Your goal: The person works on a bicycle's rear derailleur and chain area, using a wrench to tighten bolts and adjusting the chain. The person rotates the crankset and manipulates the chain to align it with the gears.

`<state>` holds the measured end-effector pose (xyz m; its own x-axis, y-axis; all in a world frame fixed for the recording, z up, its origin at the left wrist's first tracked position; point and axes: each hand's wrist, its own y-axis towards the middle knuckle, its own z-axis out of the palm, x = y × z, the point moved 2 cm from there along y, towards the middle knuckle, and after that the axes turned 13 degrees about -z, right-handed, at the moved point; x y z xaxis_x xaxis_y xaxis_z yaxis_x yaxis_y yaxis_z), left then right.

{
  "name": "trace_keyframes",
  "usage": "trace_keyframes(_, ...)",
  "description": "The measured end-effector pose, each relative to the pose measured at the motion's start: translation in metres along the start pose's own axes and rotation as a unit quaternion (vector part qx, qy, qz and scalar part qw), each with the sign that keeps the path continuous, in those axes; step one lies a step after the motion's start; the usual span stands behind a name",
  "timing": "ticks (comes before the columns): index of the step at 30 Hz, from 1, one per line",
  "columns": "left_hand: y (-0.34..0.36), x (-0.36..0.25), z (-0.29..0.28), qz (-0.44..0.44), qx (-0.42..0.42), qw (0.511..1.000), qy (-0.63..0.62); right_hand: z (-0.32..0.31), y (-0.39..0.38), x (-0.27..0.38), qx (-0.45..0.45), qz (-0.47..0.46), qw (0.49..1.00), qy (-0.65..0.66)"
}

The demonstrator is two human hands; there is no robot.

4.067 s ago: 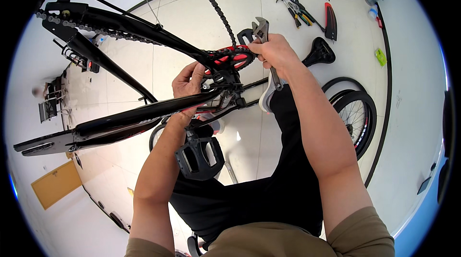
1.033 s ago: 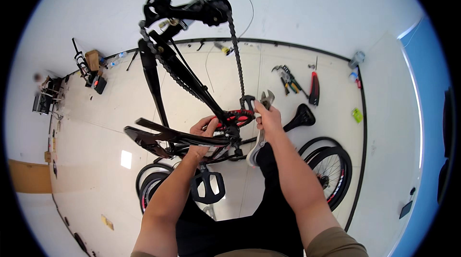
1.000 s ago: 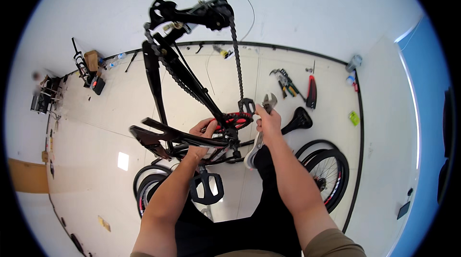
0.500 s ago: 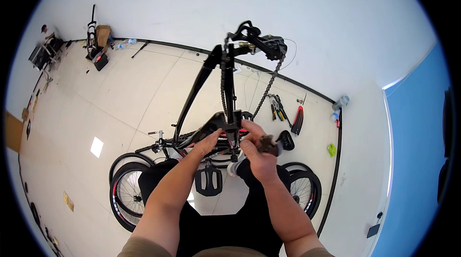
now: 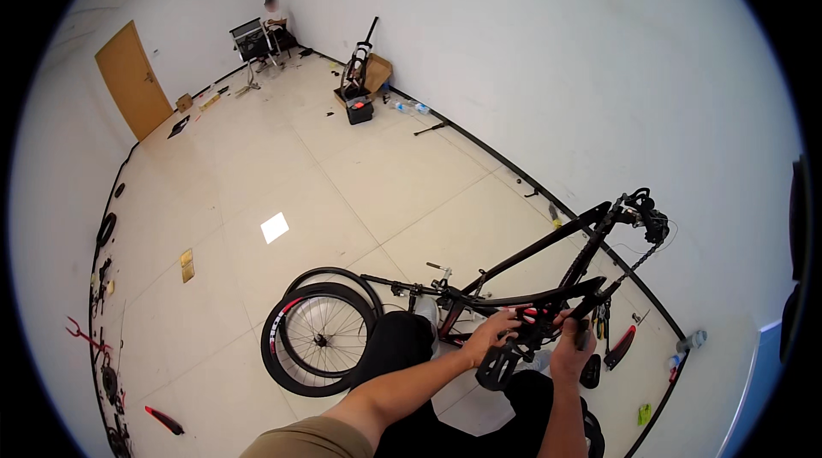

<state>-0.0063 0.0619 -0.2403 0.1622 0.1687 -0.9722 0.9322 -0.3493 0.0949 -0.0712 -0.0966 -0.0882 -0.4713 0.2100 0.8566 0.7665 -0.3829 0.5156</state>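
Note:
A black bicycle frame [image 5: 539, 246] with red accents stands over my lap, its rear triangle pointing to the upper right. My left hand [image 5: 490, 340] rests against the frame near the crank, fingers stretched out and slightly bent. Below those fingers hangs a black flat pedal [image 5: 497, 367]. My right hand [image 5: 568, 357] is closed at the right side of the crank area, on a small dark object [image 5: 586, 340] whose kind I cannot make out. The chain [image 5: 638, 263] runs slack from the rear derailleur [image 5: 651, 223] down toward the crank. My fingertips partly hide the crank area.
Wheels [image 5: 318, 340] lie left of my knee. Pliers [image 5: 602, 321], a red-and-black fender-like piece [image 5: 621, 347] and a bottle [image 5: 692, 341] are at the right by the wall. A toolbox [image 5: 360, 110] and a seated person [image 5: 274, 20] are far off. Parts line the left wall.
My view has swung left and up, so the bicycle now appears lower right. My right hand has moved in against the crank area with the dark object. My left hand stays at the frame.

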Motion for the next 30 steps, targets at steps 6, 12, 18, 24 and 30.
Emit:
trace_keyframes(6,-0.057,-0.076,-0.013,-0.120,-0.171,0.978,0.020,-0.027,0.004,-0.021,-0.073,0.073,0.995,-0.017)
trace_keyframes(12,-0.052,-0.148,-0.056,0.005,-0.228,0.973,-0.026,-0.006,0.008,-0.024,-0.049,0.017,0.998,-0.039)
trace_keyframes(18,0.007,-0.306,-0.035,0.305,-0.143,0.939,0.066,-0.027,0.003,-0.001,-0.042,0.005,0.995,-0.087)
trace_keyframes(24,0.054,-0.298,-0.013,0.036,0.074,0.992,0.091,-0.012,0.004,0.011,-0.036,0.019,0.997,-0.072)
trace_keyframes(30,0.047,-0.289,-0.003,0.093,-0.023,0.995,0.024,-0.044,0.011,0.029,-0.158,0.063,0.985,0.018)
